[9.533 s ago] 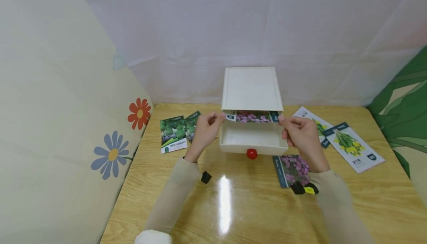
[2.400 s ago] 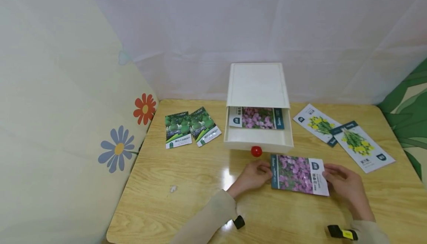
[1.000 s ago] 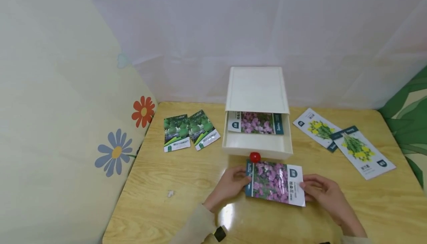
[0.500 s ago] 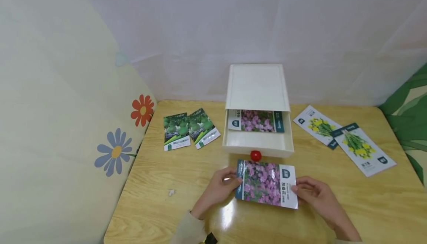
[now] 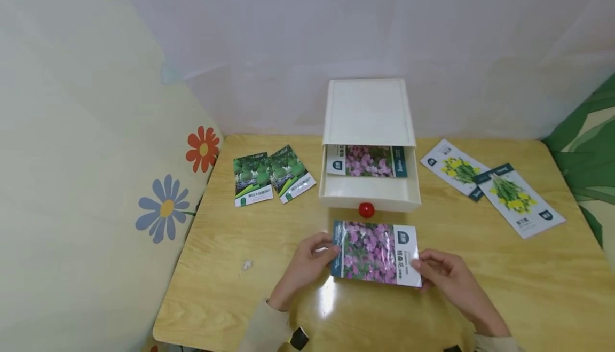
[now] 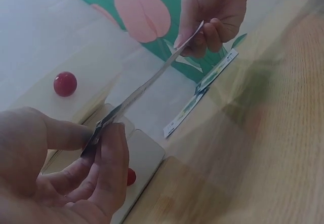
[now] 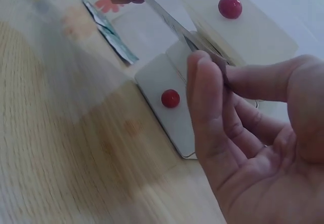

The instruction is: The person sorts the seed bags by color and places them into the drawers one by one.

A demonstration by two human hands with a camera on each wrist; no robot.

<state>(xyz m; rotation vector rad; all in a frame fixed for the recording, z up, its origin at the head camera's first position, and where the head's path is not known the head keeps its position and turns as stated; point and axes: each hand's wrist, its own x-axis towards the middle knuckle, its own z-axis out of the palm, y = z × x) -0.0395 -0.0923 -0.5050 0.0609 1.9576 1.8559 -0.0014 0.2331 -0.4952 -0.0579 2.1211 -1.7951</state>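
Purple-flower packet (image 5: pixel 371 253) hangs above the counter (image 5: pixel 216 293), before the open drawer (image 5: pixel 336 202); our left hand (image 5: pixel 305 262) and right hand (image 5: pixel 450 278) each pinch one end. We should grip lightly, ends level, to avoid creasing.

I get an evenly lit head view, white glare on the tabletop (image 5: pixel 216 288), and dimmer, hazy, soft wrist views.
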